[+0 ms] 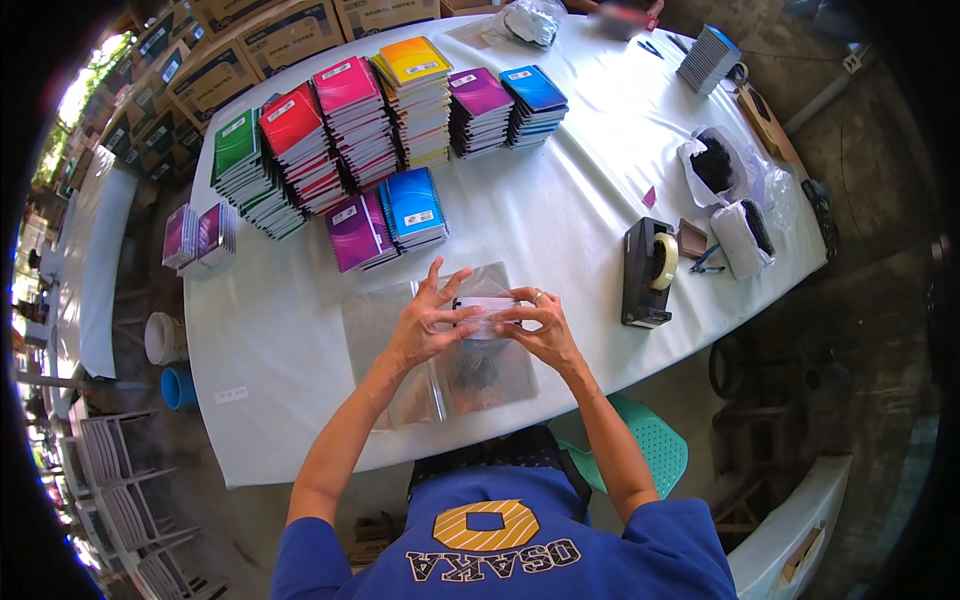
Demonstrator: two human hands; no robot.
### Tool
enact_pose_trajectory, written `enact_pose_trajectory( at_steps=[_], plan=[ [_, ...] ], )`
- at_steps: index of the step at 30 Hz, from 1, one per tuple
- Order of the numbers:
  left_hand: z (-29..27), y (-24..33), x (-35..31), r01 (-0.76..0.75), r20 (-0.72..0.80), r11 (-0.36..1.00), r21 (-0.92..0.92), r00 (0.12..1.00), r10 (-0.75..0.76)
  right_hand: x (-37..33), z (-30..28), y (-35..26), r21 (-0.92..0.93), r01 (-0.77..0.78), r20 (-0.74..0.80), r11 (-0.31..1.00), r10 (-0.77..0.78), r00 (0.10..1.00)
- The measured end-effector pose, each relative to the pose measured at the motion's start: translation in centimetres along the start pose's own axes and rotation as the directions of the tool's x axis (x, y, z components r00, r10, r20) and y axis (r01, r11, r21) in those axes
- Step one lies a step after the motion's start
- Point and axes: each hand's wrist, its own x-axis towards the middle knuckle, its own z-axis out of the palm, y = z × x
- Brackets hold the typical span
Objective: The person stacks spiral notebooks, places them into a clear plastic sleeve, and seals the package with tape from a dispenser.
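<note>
Between my hands is a small white-edged notebook stack point(487, 304), its covers mostly hidden by my fingers. My left hand point(434, 318) grips its left side with thumb and some fingers, while other fingers stick up. On the opposite side, my right hand point(537, 326), with a ring on one finger, pinches it between thumb and fingers. Beneath both hands lie clear plastic sheets or bags point(480, 385), overlapping on the white-covered table point(285, 330). Just beyond my hands stand a short pile of purple notebooks point(360, 230) and one of blue notebooks point(413, 205).
Tall stacks of green point(238, 142), red point(292, 118), pink point(345, 88) and yellow point(414, 62) notebooks stand farther back. A black tape dispenser point(645, 275) sits at right, near white plastic bags point(715, 165). Cardboard boxes point(290, 38) line the far left. A green stool point(650, 440) stands below the near edge.
</note>
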Motion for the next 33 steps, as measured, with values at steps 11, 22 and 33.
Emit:
enact_pose_trajectory(
  at_steps=[11, 22, 33],
  plan=[
    [-0.6, -2.7, 3.4, 0.439, 0.393, 0.694, -0.571, 0.888, -0.239, 2.4, -0.3, -0.1, 0.413, -0.339, 0.074, 0.845, 0.34, 0.938],
    [-2.4, -3.3, 7.0, 0.587, 0.771, 0.715, -0.38, 0.628, -0.106, 2.8, -0.3, -1.0, 0.502, -0.476, 0.198, 0.722, 0.44, 0.876],
    [-2.9, -1.1, 5.8, -0.127, 0.615, 0.987, 0.095, 0.787, 0.042, 2.1, 0.5, -0.9, 0.441, -0.365, 0.106, 0.82, 0.357, 0.928]
  ],
)
